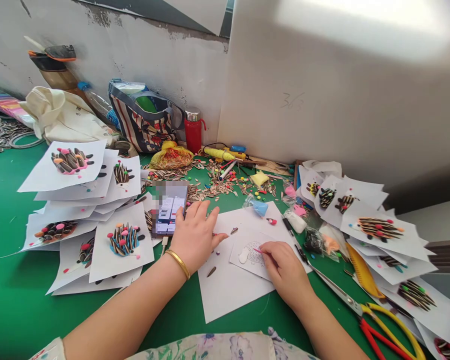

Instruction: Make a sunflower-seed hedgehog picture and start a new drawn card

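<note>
My left hand [197,230], a gold bangle on its wrist, spreads its fingers over the right edge of a lit phone [168,207]; one fingertip overlaps the screen, but contact cannot be told. My right hand [285,267] pinches a small pink piece [258,250], apparently clay, over a card [235,257] with a hedgehog outline. White material [243,255] covers the drawing's face end. Under the card lies a larger white sheet [217,300], where a loose sunflower seed [211,271] rests. A blue clay lump in plastic [260,207] sits at the sheet's top edge.
Stacked seed-hedgehog cards stand left [122,240] and right [382,227]. Large scissors [354,302] and a black pen [294,237] lie beside my right arm. Behind are scattered sunflower seeds [217,187], a red flask [194,132] and a striped bag [146,120].
</note>
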A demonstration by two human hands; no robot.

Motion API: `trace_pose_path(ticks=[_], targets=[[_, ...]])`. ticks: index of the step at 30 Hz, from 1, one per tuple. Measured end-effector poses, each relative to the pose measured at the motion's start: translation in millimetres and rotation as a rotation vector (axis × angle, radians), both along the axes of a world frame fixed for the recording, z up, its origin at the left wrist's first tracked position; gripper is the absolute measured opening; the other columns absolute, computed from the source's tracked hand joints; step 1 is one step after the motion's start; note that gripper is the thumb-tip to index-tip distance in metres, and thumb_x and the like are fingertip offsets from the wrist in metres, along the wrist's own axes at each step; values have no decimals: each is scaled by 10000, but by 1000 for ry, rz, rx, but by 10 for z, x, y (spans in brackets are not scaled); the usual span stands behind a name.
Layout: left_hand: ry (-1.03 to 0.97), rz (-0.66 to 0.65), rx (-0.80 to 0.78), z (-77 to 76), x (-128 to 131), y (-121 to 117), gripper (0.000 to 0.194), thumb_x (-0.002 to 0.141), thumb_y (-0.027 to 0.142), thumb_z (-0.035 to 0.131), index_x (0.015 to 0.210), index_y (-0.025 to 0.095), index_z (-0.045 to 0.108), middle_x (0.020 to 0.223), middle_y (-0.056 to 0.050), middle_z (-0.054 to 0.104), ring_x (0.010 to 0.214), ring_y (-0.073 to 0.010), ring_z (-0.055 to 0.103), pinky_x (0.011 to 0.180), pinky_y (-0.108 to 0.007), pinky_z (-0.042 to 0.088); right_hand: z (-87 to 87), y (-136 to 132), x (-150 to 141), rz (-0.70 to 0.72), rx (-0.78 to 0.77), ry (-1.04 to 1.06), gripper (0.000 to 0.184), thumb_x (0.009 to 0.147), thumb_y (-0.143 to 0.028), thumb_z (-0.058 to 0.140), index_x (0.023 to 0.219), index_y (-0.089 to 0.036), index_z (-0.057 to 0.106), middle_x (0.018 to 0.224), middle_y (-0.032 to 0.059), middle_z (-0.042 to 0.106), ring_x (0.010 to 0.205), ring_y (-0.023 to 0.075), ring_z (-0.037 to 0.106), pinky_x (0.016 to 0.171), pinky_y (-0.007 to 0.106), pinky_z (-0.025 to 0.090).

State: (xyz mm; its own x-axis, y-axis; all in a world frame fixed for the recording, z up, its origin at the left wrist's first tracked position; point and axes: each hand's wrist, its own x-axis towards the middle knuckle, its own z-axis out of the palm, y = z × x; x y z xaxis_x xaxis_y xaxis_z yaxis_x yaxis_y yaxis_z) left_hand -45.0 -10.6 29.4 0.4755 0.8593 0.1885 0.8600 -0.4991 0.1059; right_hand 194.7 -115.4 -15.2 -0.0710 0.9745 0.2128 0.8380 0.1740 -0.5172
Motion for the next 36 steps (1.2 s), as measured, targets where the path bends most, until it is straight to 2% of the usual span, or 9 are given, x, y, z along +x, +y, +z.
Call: trace_pose_path(ticks=[7, 10, 13, 17, 23, 31, 36], targets=[[-94, -271, -18, 60, 228, -347, 564, 842, 559, 589, 1298, 228, 546, 1409, -110, 501, 1297, -309, 410, 1063, -521, 294, 7, 1, -3, 0, -1, 19, 137, 947, -217, 458, 998, -221, 585, 970, 74, 645, 950, 244, 572, 831, 413, 479], [-112, -403, -30, -12, 312, -453, 547, 851, 541, 589, 1286, 211, 543, 1389, -108, 515, 1270, -298, 431, 1010, -482, 341, 19, 0, -9, 2, -12, 23, 141, 950, -212, 452, 1001, -221, 583, 972, 71, 642, 948, 242, 566, 831, 409, 473], [-144, -471, -44, -112, 346, -503, 482, 871, 508, 576, 1244, 203, 562, 1332, -97, 551, 1234, -294, 452, 983, -463, 356, 21, 3, -12, 4, -16, 24, 138, 953, -216, 451, 997, -219, 581, 970, 70, 639, 946, 239, 560, 833, 409, 468], [-190, -510, -75, -193, 329, -530, 419, 879, 450, 585, 1214, 198, 570, 1282, -93, 568, 1183, -276, 476, 971, -446, 370, 7, 6, -9, -1, -11, 24, 131, 952, -219, 457, 994, -217, 581, 961, 70, 637, 937, 235, 560, 825, 406, 471], [-198, -545, -120, -220, 291, -543, 337, 852, 369, 634, 1143, 204, 594, 1239, -82, 579, 1149, -263, 486, 968, -434, 385, 0, 7, -2, -1, 0, 19, 131, 947, -222, 459, 979, -219, 585, 951, 72, 643, 928, 237, 573, 811, 406, 482], [-187, -533, -141, -286, 282, -496, 484, 780, 358, 725, 1217, 233, 561, 1284, -85, 556, 1191, -272, 468, 980, -444, 384, 11, 14, -4, -3, 13, 9, 151, 947, -233, 453, 978, -220, 600, 944, 79, 651, 919, 243, 588, 802, 408, 492], [-182, -535, -150, -289, 277, -481, 482, 788, 381, 717, 1219, 231, 562, 1322, -83, 548, 1210, -281, 465, 987, -450, 377, 18, 12, -9, -9, 0, 13, 145, 947, -230, 457, 980, -220, 598, 943, 73, 650, 922, 238, 584, 812, 406, 488]])
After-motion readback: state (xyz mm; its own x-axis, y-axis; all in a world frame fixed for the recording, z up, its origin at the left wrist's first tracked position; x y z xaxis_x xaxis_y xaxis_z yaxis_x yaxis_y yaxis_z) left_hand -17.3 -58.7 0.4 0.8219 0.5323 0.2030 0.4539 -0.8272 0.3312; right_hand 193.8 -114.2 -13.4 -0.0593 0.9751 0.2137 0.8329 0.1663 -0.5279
